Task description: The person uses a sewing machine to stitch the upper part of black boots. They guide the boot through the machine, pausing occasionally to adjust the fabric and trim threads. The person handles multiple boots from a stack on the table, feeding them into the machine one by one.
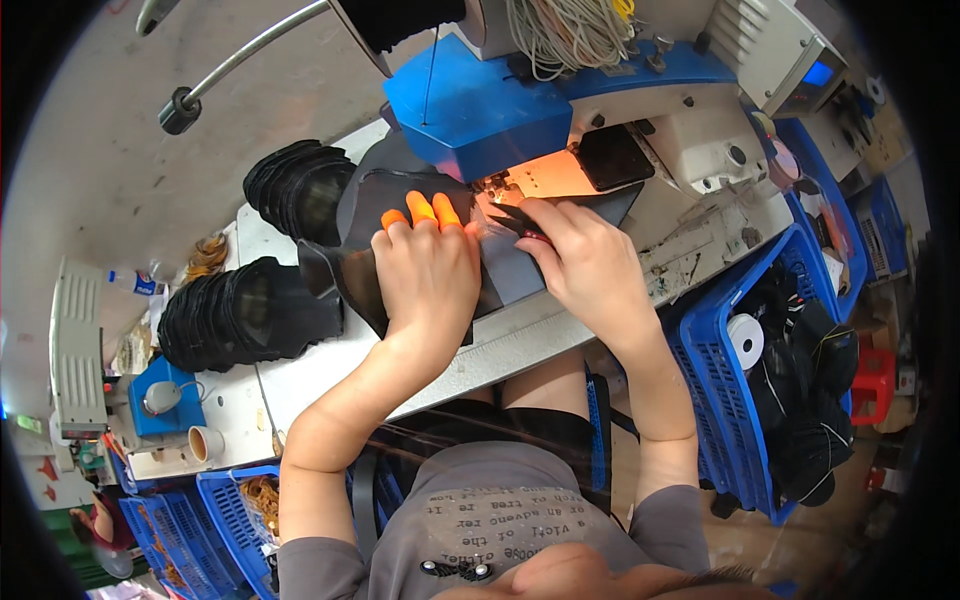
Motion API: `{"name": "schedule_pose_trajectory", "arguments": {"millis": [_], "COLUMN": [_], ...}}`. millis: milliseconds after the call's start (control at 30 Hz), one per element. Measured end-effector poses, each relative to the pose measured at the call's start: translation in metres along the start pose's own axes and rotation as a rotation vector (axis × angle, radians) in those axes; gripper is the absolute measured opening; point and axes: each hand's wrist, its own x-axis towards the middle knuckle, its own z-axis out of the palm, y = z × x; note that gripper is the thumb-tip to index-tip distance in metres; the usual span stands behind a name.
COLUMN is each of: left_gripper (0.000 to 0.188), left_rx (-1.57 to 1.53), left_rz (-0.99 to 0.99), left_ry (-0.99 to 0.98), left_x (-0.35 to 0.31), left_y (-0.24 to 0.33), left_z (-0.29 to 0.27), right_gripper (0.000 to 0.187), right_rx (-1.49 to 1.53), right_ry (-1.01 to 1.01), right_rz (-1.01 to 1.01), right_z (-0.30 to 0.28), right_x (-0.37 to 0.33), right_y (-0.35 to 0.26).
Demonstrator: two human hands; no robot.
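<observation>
Resting orange-capped fingers (422,209) on a dark sheet (376,205) before the blue machine head (480,110), the left hand (428,275) lies outspread while the right hand (590,255) pinches dark snips (513,220), with bare white tabletop (308,375) between sheet and front edge (500,360) and beside a black stack (240,318)

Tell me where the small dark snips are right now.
In the head view, the snips are slightly right of and above centre, in the right hand, over the grey material, below the blue machine head.
</observation>
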Motion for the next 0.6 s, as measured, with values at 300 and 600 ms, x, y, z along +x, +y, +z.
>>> {"name": "schedule_pose_trajectory", "arguments": {"millis": [300, 600], "left_gripper": [0.034, 0.054], "left_rx": [-0.066, -0.221], "left_rz": [-0.016, -0.008], "left_ry": [0.056, -0.006], "left_x": [-0.019, -0.036], "left_y": [-0.001, -0.013], "left_z": [0.005, -0.007], "right_gripper": [0.023, 0.015], "right_rx": [-0.223, -0.002], "right_ry": [0.009, 0.157], "right_rz": [-0.024, 0.081], "right_z": [0.029, 0.038], "right_x": [0.011, 0.01], "right_y": [-0.003, 0.006]}}
